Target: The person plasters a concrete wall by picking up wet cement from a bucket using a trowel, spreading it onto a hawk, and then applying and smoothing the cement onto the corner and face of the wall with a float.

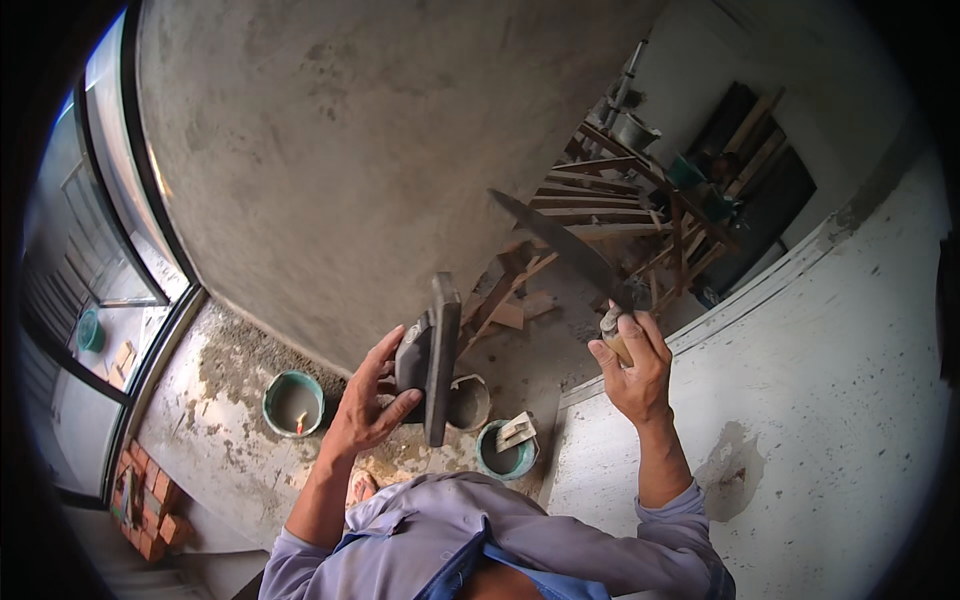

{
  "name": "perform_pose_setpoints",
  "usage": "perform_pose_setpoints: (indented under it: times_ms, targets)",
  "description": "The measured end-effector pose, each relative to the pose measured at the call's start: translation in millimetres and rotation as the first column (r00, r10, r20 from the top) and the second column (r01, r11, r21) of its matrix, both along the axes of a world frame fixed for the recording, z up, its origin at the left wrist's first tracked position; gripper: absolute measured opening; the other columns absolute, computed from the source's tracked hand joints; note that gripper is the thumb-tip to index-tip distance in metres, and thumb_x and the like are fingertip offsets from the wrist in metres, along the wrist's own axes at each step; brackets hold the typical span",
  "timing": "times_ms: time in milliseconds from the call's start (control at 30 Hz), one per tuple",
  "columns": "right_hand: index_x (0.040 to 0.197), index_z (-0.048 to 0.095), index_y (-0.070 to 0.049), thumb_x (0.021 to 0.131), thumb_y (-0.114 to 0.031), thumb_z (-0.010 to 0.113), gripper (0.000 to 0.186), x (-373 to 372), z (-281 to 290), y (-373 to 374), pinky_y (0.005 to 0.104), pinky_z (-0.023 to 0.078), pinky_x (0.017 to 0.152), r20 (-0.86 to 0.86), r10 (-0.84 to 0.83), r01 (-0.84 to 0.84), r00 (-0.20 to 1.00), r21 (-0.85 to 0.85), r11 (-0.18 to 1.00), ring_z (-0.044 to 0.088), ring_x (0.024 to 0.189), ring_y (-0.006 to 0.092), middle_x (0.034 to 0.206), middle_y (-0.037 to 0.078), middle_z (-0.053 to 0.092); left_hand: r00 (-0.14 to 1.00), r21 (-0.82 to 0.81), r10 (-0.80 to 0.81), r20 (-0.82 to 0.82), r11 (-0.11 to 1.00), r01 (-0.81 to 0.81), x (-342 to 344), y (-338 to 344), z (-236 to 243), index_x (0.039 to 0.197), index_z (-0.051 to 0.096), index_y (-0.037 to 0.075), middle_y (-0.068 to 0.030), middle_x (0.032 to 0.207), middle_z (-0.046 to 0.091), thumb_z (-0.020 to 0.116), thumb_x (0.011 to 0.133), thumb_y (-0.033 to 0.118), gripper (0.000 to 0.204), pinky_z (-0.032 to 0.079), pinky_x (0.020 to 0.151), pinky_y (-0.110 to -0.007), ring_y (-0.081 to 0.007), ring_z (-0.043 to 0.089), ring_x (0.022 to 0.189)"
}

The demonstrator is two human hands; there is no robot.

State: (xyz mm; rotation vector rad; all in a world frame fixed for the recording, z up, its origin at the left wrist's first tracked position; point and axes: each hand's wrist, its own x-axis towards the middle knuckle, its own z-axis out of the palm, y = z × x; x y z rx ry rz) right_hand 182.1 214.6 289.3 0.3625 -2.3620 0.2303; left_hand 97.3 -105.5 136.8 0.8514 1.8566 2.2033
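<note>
Tapering dark trowel (572, 250), tan handle (617, 349)

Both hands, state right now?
Left hand: closed on a black float.
Right hand: closed around the handle of a trowel.

Left hand (368, 408): on the float (440, 362), left of the trowel (565, 245).
Right hand (640, 372): around the trowel's handle, blade pointing ahead and leftward.
Wall (340, 150): ahead, beyond the float.
Buckets (268, 412): three on the floor; one left of the left hand, two between the hands.
Bricks (148, 505): far left, near the window frame (127, 425).
Timber (600, 212): ahead, right of the wall.
</note>
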Motion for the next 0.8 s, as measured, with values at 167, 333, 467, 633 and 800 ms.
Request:
perform_pose_setpoints:
  times_ms: [167,333,467,633,800]
  targets:
    - [0.124,0.058,0.011,0.1,-0.031,0.062,0.049,-2.1,60.4,15.1,0.0392,0.052,0.074,0.225,-0.056,0.105,0.973,-0.211,0.972,0.065,0.083,0.0302,0.092,0.019,0.065,0.999,-0.035,0.02,0.027,0.999,-0.019,-9.4,-9.4,-15.9,0.155,0.032,0.007,-0.0201,0.142,0.051,0.071,0.093,0.02,0.075,0.055,0.089,-0.038,-0.028,0.06,0.114]
    - [0.129,0.057,0.007,0.103,-0.028,0.058,0.043,-15.9,94.5,31.7,0.0248,0.045,0.056,0.298,-0.068,0.162,0.952,-0.303,0.939,0.054,0.063,0.0087,0.076,0.005,0.061,0.995,-0.059,-0.002,0.096,0.998,0.008,-7.2,-18.1,-51.7,0.155,0.033,0.006,-0.0196,0.137,0.054,0.071,0.092,0.015,0.074,0.056,0.085,-0.034,-0.0241,0.061,0.108]
    - [0.13,0.057,0.005,0.103,-0.024,0.057,0.04,-20.0,98.4,42.1,0.0249,0.046,0.057,0.322,-0.075,0.188,0.944,-0.337,0.922,0.052,0.062,0.0081,0.077,0.005,0.062,0.989,-0.057,0.063,0.132,0.997,-0.056,-1.9,-25.0,-67.4,0.154,0.035,0.007,-0.0151,0.121,0.061,0.071,0.091,0.012,0.073,0.053,0.083,-0.031,-0.0197,0.06,0.098]
    - [0.13,0.057,0.006,0.103,-0.025,0.058,0.041,-27.5,99.6,36.7,0.0252,0.045,0.058,0.338,-0.109,0.204,0.935,-0.261,0.943,0.052,0.063,0.0081,0.078,0.005,0.061,0.98,-0.068,0.111,0.165,0.993,-0.1,-1.7,-35.0,-78.2,0.154,0.034,0.005,-0.0121,0.116,0.063,0.072,0.091,0.013,0.074,0.049,0.085,-0.03,-0.0162,0.058,0.094]
    - [0.132,0.057,0.006,0.104,-0.028,0.055,0.043,-37.1,106.8,50.5,0.0247,0.045,0.059,0.266,-0.16,0.212,0.951,-0.18,0.961,0.052,0.064,0.0079,0.077,0.004,0.06,0.977,-0.026,0.154,0.144,0.988,-0.152,-5.4,-34.8,-80.7,0.154,0.032,0.003,-0.0114,0.121,0.063,0.07,0.093,0.016,0.073,0.049,0.087,-0.03,-0.0157,0.059,0.094]
